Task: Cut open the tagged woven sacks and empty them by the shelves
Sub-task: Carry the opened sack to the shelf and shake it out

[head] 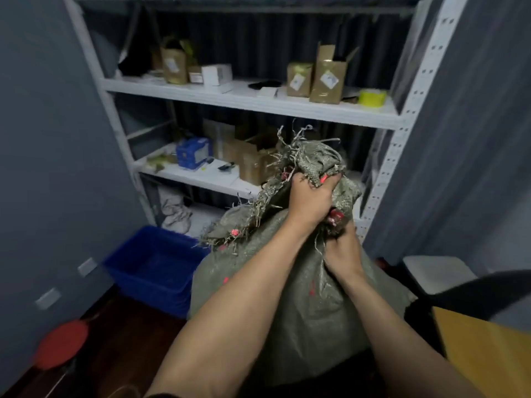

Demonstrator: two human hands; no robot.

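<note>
Green woven sack (301, 311) is being squeezed at its frayed top by curled left hand (310, 199) fingers; right hand (342, 254) fingers are pinching it just below. Box labels (329, 79) are too blurry to read.

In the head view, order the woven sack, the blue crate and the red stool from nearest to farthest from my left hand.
1. woven sack: frayed top gripped in the left hand.
2. blue crate: on the floor, left of the sack.
3. red stool: floor, far left.

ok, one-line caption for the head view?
Left grip and right grip clutch the frayed mouth of a green sack before white shelves, blue bin at left.
</note>
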